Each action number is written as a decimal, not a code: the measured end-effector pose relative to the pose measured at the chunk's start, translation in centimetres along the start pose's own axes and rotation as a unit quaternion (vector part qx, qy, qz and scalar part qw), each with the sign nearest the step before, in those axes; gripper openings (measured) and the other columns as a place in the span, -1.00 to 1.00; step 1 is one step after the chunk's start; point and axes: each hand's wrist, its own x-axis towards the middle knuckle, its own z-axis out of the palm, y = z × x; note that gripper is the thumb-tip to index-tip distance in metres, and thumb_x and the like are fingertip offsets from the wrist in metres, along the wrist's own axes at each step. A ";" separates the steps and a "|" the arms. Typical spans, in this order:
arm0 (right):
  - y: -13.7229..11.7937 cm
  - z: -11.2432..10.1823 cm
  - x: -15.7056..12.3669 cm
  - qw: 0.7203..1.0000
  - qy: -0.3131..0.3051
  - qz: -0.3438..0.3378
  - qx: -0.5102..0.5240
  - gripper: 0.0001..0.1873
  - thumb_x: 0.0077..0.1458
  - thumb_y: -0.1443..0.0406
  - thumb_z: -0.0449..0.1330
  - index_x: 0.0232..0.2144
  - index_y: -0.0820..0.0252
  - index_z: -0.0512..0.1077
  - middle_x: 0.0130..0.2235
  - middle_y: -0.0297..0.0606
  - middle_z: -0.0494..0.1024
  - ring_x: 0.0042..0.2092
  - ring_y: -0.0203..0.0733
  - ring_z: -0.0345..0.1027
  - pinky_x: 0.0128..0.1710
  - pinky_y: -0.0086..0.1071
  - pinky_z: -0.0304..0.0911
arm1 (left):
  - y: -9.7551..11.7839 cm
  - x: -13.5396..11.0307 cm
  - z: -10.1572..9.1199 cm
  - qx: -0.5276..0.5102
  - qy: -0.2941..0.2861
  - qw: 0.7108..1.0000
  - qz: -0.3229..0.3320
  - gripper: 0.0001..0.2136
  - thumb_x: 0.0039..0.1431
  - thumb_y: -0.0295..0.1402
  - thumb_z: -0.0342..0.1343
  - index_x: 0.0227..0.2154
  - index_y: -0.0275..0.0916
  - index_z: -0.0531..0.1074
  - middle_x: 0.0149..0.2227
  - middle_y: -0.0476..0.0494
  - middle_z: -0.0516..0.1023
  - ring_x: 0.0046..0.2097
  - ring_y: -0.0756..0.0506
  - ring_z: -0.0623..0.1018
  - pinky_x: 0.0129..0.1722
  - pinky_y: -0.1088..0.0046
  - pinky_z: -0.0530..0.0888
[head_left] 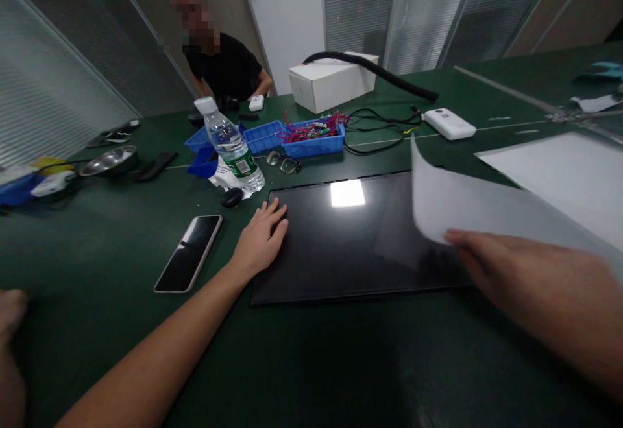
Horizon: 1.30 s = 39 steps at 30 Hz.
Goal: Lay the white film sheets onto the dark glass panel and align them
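Note:
A flat black screen panel point(341, 246) lies on the dark green table, its glossy face up and reflecting a ceiling light. My left hand point(260, 237) rests on the panel's left edge with its fingers spread. Over the panel's right part, my right hand point(525, 279) pinches the near edge of a white translucent sheet point(477, 207). The sheet's left end curls upward, and it covers the panel's right end from sight. Beyond it, another white sheet point(564, 175) lies on the table.
Left of the panel are a smartphone point(189, 253), a black mouse point(232, 197) and a water bottle point(233, 149). Behind stand glasses point(283, 162), a blue tray point(314, 148) of red wires, a white box point(333, 84) and a white device point(448, 123). A person point(224, 68) sits opposite; another hand point(10, 311) shows at left.

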 end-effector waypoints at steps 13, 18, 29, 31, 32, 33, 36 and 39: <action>-7.1 3.0 0.5 0.919 0.064 -0.374 0.107 -0.60 0.32 0.37 0.11 0.15 0.10 0.50 0.22 -0.31 0.48 0.21 -0.13 0.39 0.13 -0.21 0.42 | -0.2 -0.3 -0.2 -0.008 -0.014 1.000 0.005 -0.17 0.26 0.16 0.05 0.43 -0.29 0.15 0.49 -0.34 0.07 0.50 -0.37 0.06 0.45 -0.10 0.07; -6.9 2.5 0.6 0.914 0.035 -0.382 0.134 -0.52 0.35 0.34 0.04 0.27 0.11 0.39 0.34 -0.29 0.33 0.31 -0.19 0.28 0.18 -0.26 0.38 | -0.1 -0.2 -0.2 -0.007 -0.016 1.000 -0.016 -0.26 0.23 0.01 0.15 0.39 -0.27 0.25 0.49 -0.31 0.09 0.50 -0.35 0.07 0.46 -0.05 0.07; 8.0 3.6 4.6 0.999 0.032 0.023 -0.003 -0.29 0.41 -0.10 -0.15 0.19 0.26 0.47 0.27 -0.06 0.41 0.24 0.09 0.28 0.09 -0.03 0.24 | -1.5 0.1 0.2 -0.061 -0.010 0.998 -0.002 -0.48 0.27 -0.27 0.06 0.28 -0.22 0.42 0.47 -0.20 0.14 0.49 -0.27 0.10 0.47 -0.03 0.01; 9.8 4.0 5.2 0.992 -0.001 0.129 -0.009 -0.29 0.39 -0.13 -0.14 0.23 0.18 0.45 0.25 -0.04 0.42 0.07 0.03 0.38 -0.10 -0.10 0.23 | -1.5 0.1 0.2 -0.063 -0.004 0.998 -0.007 -0.47 0.25 -0.32 0.06 0.29 -0.24 0.41 0.47 -0.21 0.14 0.48 -0.26 0.13 0.47 -0.01 0.05; 10.3 4.2 5.3 0.985 -0.022 0.172 0.001 -0.30 0.38 -0.13 -0.13 0.24 0.13 0.44 0.18 -0.02 0.48 -0.05 -0.02 0.40 -0.17 -0.14 0.21 | -1.4 0.1 0.1 -0.064 -0.001 0.998 -0.009 -0.47 0.24 -0.35 0.06 0.29 -0.24 0.41 0.47 -0.22 0.13 0.48 -0.26 0.14 0.47 0.01 0.07; 10.7 4.5 5.3 0.978 -0.045 0.205 0.016 -0.31 0.36 -0.14 -0.12 0.26 0.08 0.43 0.09 -0.02 0.53 -0.16 -0.08 0.39 -0.22 -0.17 0.19 | -1.4 0.1 0.1 -0.065 0.002 0.998 -0.011 -0.47 0.24 -0.37 0.06 0.29 -0.25 0.41 0.47 -0.22 0.14 0.48 -0.26 0.15 0.47 0.02 0.08; 11.2 5.4 5.3 0.968 -0.102 0.219 0.064 -0.29 0.29 -0.22 -0.07 0.30 -0.09 0.38 -0.03 -0.05 0.56 -0.29 -0.13 0.33 -0.27 -0.20 0.19 | -1.1 -0.1 0.0 -0.066 0.010 0.998 -0.011 -0.48 0.23 -0.40 0.05 0.27 -0.24 0.43 0.46 -0.20 0.17 0.47 -0.26 0.19 0.46 0.04 0.10; 11.6 6.3 5.4 0.965 -0.134 0.202 0.094 -0.20 0.17 -0.32 -0.06 0.30 -0.19 0.36 -0.06 -0.08 0.56 -0.31 -0.07 0.35 -0.28 -0.15 0.25 | -0.9 -0.3 -0.2 -0.069 0.021 0.997 -0.008 -0.50 0.24 -0.40 0.07 0.24 -0.27 0.46 0.44 -0.25 0.22 0.45 -0.28 0.24 0.45 0.05 0.14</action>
